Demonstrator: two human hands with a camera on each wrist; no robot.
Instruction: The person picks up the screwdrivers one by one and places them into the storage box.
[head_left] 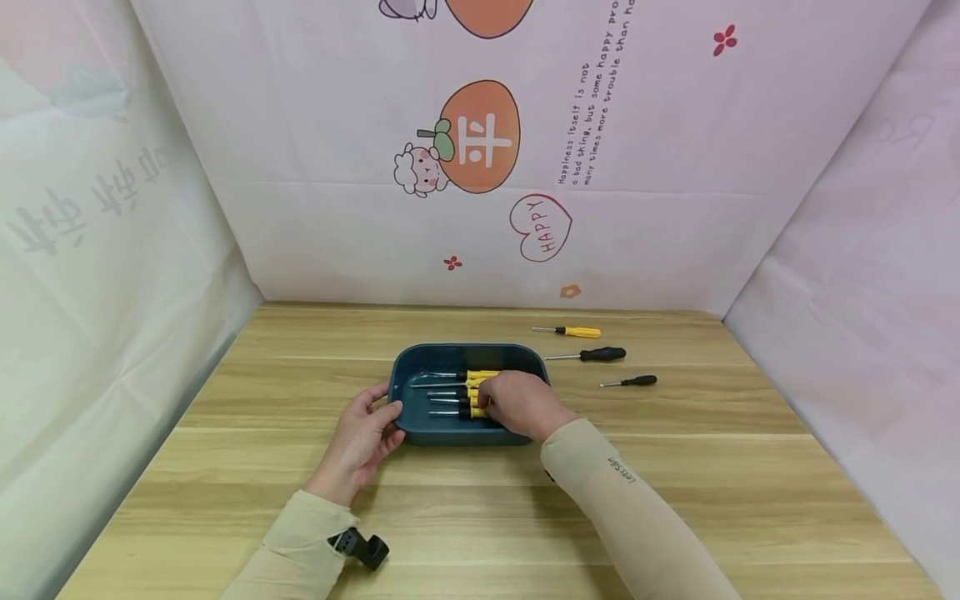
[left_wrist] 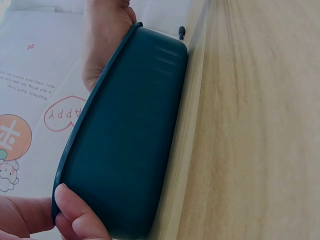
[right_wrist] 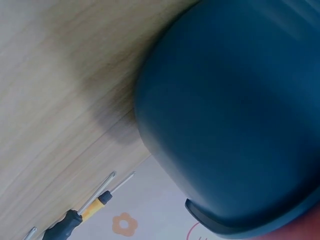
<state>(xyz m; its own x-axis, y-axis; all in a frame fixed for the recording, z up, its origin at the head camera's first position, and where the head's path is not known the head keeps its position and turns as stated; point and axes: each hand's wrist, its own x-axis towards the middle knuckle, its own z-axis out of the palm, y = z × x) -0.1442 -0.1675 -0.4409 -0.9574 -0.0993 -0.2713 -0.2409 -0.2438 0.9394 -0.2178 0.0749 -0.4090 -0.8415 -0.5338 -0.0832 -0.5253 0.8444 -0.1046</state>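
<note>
A dark blue rectangular box (head_left: 465,437) stands on the wooden table, holding several yellow-handled screwdrivers (head_left: 447,395) whose shafts point left. My left hand (head_left: 358,437) grips the box's left end, thumb over the rim; the left wrist view shows its fingertips (left_wrist: 75,207) against the outer wall. Reaching over the right part of the box, my right hand (head_left: 525,404) pinches a yellow screwdriver handle with curled fingers. That hand covers the handles' right ends. In the right wrist view the box's wall (right_wrist: 225,115) fills much of the frame and hides most of the hand.
Right of the box lie a yellow-handled screwdriver (head_left: 581,332), a larger black-handled screwdriver (head_left: 602,354) and a small black-handled screwdriver (head_left: 640,380). Printed white cloth (head_left: 337,242) hangs behind the table (head_left: 225,467) and along both sides.
</note>
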